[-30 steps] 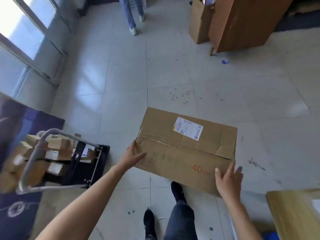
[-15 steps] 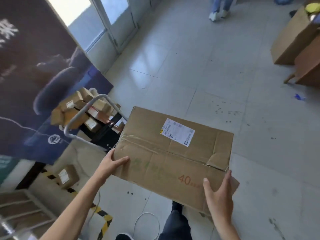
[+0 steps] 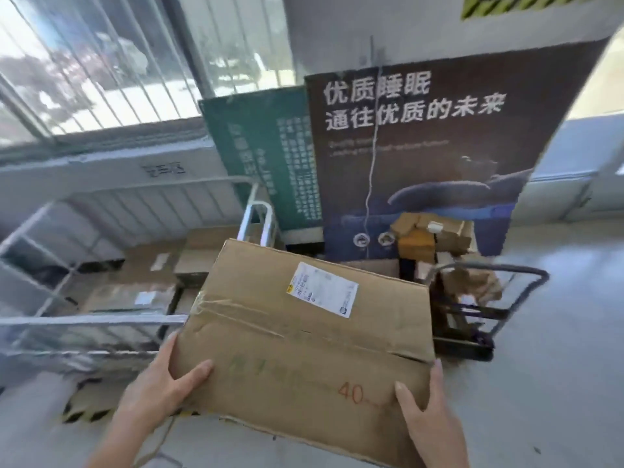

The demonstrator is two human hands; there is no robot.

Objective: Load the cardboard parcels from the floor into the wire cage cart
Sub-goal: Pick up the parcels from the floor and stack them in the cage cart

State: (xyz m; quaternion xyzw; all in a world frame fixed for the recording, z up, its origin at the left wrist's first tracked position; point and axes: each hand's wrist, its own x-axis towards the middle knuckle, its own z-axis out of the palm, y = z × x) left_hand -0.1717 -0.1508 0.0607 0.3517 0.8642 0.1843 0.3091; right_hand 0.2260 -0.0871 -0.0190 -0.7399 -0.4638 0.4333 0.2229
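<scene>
Two bare hands are holding up one large cardboard parcel (image 3: 304,332) close to the person's body. The left hand (image 3: 158,390) is gripping the parcel's near left corner, thumb lying on top and fingers curled underneath. The right hand (image 3: 429,413) is clasping the near right edge the same way, thumb on the top face. Between the two hands, faded green characters are running across the parcel's top, too worn to read, and just left of the right thumb an orange "40" is printed. Farther from the hands, clear tape is crossing the top, and beyond it a white shipping label (image 3: 322,288) is stuck on, its print too small to read. Beyond the left hand, the wire cage cart (image 3: 101,251) is standing with several flat cardboard boxes (image 3: 152,275) lying inside on its floor, some bearing white labels. Beyond the right hand, a small dark hand trolley (image 3: 479,319) is carrying a heap of little parcels (image 3: 435,238). Farthest away, a dark poster (image 3: 439,146) is leaning against the wall, reading "优质睡眠 通往优质的未来", with a green sign (image 3: 266,157) just left of it whose text is blurred.
</scene>
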